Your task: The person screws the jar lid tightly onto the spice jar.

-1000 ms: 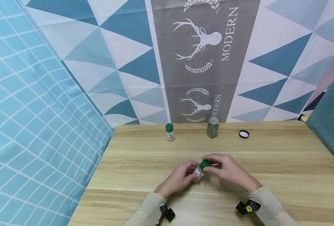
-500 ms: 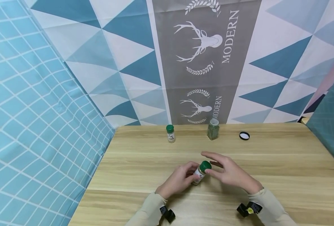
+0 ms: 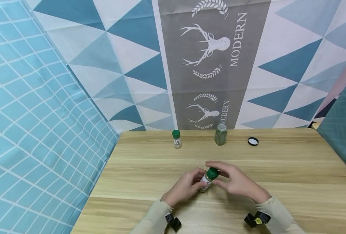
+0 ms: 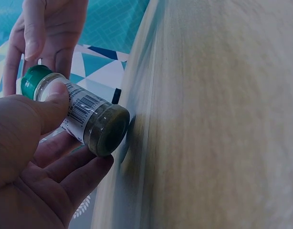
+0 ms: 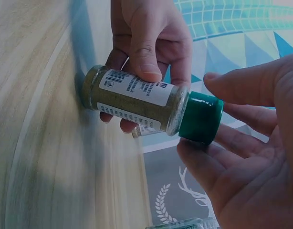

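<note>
My left hand [image 3: 184, 187] holds a small spice jar [image 3: 205, 182] by its labelled body, thumb on one side and fingers on the other. The jar leans over the wooden table, its green cap [image 3: 212, 173] toward my right hand [image 3: 234, 180]. Brownish contents and a white label with a barcode show on the jar [image 5: 137, 100] in the right wrist view. There, the fingers of my right hand touch the underside of the cap [image 5: 201, 118], while the thumb stands a little off it. In the left wrist view the jar's base [image 4: 108, 131] faces the table.
At the back of the wooden table [image 3: 126, 182] stands another green-capped spice jar [image 3: 177, 139]. Right of it is a glass jar of green herbs [image 3: 220, 135] without its lid. A black ring-edged lid [image 3: 253, 141] lies farther right. Patterned cloth [image 3: 205, 81] hangs behind.
My right hand had its fingers and thumb on the cap, then spread off it, and now its fingers are back against the cap. The left hand keeps its hold on the jar.
</note>
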Demonstrator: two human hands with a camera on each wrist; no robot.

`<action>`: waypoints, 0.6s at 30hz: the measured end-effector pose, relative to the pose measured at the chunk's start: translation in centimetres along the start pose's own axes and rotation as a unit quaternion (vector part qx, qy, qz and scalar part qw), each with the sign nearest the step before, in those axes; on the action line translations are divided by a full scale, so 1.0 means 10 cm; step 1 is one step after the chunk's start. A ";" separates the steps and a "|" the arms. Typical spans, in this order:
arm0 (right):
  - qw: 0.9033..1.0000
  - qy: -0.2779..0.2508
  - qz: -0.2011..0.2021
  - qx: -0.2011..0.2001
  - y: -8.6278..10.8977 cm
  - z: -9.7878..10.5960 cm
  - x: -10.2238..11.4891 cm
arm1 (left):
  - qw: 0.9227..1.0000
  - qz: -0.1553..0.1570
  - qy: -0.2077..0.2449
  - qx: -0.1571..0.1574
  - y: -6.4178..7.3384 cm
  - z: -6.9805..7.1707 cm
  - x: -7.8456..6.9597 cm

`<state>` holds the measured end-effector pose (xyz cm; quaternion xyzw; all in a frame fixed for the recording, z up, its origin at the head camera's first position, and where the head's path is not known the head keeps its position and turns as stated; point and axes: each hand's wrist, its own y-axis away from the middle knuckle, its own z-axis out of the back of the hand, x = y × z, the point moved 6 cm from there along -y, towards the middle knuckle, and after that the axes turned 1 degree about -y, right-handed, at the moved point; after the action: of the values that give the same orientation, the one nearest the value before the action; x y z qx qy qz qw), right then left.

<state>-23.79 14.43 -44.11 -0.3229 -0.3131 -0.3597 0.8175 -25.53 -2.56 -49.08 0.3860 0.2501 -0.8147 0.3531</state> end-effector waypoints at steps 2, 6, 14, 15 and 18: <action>1.000 0.000 0.000 0.002 0.00 0.00 0.00 | 1.000 0.002 0.000 0.000 0.00 0.00 0.00; 1.000 0.003 0.012 -0.001 0.00 0.00 0.00 | 1.000 0.000 0.000 0.000 0.00 0.00 -0.01; 1.000 0.011 0.023 -0.009 0.00 0.02 0.01 | 1.000 -0.006 -0.003 -0.001 0.01 -0.01 -0.01; 1.000 0.008 0.020 -0.010 0.00 0.02 0.00 | 1.000 -0.006 -0.004 -0.001 0.01 -0.01 -0.01; 1.000 0.000 0.014 -0.007 0.00 0.03 -0.01 | 1.000 -0.005 -0.003 0.000 0.00 -0.01 -0.01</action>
<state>-23.91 14.67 -43.98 -0.3333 -0.3064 -0.3507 0.8197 -25.43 -2.52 -49.07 0.3819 0.2510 -0.8175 0.3504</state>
